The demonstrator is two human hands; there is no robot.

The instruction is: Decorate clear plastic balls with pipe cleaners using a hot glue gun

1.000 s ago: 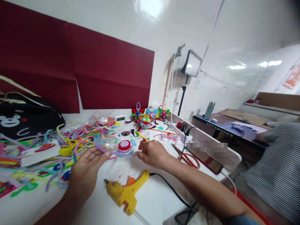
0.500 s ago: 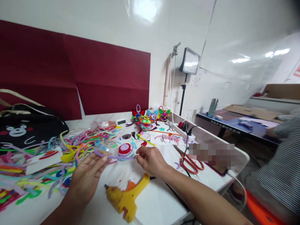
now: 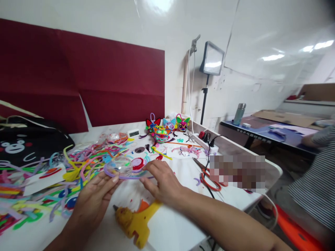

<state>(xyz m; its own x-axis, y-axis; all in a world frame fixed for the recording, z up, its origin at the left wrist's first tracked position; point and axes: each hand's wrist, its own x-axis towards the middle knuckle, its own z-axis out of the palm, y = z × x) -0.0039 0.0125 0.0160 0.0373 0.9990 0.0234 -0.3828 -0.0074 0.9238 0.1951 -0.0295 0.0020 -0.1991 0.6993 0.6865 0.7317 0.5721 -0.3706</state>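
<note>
My left hand point(image 3: 98, 190) is closed on the near rim of a clear plastic dome point(image 3: 119, 164), thumb on top. A purple pipe cleaner point(image 3: 128, 178) runs along that rim and off to the right. My right hand point(image 3: 163, 181) is at the pipe cleaner's right part, which passes between thumb and fingers; how firmly they press is unclear. Behind my right fingertips lies a round red and lilac piece point(image 3: 138, 163). Just below both hands, a yellow glue gun point(image 3: 134, 223) lies on the white table point(image 3: 170, 226), its handle partly under my right hand.
Loose coloured pipe cleaners point(image 3: 90, 157) crowd the left side. Several finished animal-face ornaments point(image 3: 161, 135) stand at the back. Orange-handled scissors point(image 3: 209, 179), a power strip point(image 3: 205, 142) and cables lie on the right. Beyond the table edge is a person in a striped shirt point(image 3: 314, 184).
My right hand has slid left along the pipe cleaner, closer to my left hand and the dome. My left hand keeps its hold. The view has shifted slightly.
</note>
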